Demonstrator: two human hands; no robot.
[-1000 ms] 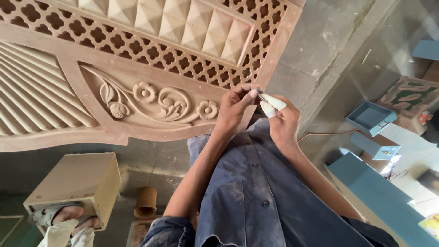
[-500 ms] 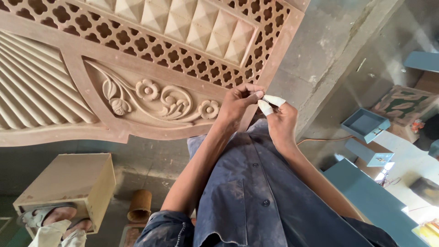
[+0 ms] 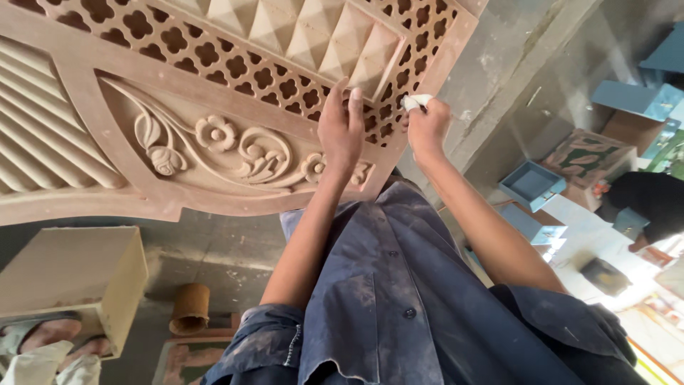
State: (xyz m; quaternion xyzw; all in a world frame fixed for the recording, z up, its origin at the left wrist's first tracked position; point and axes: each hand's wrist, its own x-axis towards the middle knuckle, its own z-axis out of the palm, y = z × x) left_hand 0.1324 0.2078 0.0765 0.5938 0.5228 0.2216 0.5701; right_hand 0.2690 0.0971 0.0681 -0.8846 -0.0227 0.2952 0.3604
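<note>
carved wooden panel (image 3: 214,107): pale reddish-tan, lattice, pyramid and floral relief | folded pad (image 3: 415,102): white | shirt (image 3: 399,285): dusty navy | boxes (image 3: 531,187): blue

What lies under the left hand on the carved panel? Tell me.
The left hand lies flat on the carved wooden panel, over its lattice band and flower relief. The carving beneath the palm is covered.

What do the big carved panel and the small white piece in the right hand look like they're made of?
The large carved panel with lattice and flower relief looks like unfinished wood or fibreboard: matte, pale pinkish-brown, dusty, no gloss. The small white piece pinched in the right hand looks like folded paper or cloth, possibly sandpaper; too small to tell. The left hand rests on the panel.
</note>
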